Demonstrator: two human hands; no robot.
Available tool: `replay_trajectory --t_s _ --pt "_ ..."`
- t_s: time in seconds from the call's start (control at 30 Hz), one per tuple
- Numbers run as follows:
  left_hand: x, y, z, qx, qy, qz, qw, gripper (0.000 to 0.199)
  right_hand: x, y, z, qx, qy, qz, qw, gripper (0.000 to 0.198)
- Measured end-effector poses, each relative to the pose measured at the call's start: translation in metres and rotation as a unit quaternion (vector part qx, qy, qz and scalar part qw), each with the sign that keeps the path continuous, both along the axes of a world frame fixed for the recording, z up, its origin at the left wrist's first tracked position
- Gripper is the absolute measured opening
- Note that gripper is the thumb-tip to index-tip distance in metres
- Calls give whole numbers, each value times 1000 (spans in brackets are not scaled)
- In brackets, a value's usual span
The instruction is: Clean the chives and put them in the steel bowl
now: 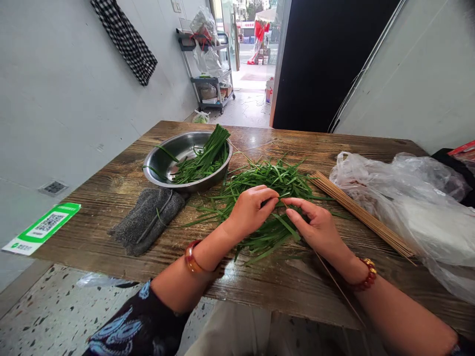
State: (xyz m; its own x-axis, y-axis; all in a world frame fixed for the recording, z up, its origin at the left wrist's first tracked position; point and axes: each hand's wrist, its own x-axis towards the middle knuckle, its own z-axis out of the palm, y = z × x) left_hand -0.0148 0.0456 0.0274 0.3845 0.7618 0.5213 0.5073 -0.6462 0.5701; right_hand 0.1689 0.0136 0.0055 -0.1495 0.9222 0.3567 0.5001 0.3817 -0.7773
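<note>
Over a loose pile of garlic chives (pixel 267 240), my left hand (pixel 252 210) and my right hand (pixel 315 227) meet fingertip to fingertip. A thin bamboo skewer (pixel 338 286) passes beneath my right palm and slants down past the table's front edge, its upper end pinched between my right thumb and fingers. My left thumb and index finger are closed on a narrow chive leaf at the skewer's tip; most of that leaf is hidden by the fingers. Behind my left hand, a steel bowl (pixel 150 170) holds a bunch of long chives leaning on its rim.
A bundle of bamboo skewers (pixel 361 215) lies right of the pile, beside clear plastic bags (pixel 426 207). A folded grey cloth (pixel 148 220) rests left on the wooden table (pixel 122 168). A green QR card (pixel 44 227) is at the left edge. Beyond stands a cart (pixel 208 79).
</note>
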Motion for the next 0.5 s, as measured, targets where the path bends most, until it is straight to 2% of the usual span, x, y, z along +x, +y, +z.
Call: replay_trajectory --t_s 0.5 --pt "1 -1 1 22 19 -1 1000 16 -1 -1 1 -4 7 -3 1000 28"
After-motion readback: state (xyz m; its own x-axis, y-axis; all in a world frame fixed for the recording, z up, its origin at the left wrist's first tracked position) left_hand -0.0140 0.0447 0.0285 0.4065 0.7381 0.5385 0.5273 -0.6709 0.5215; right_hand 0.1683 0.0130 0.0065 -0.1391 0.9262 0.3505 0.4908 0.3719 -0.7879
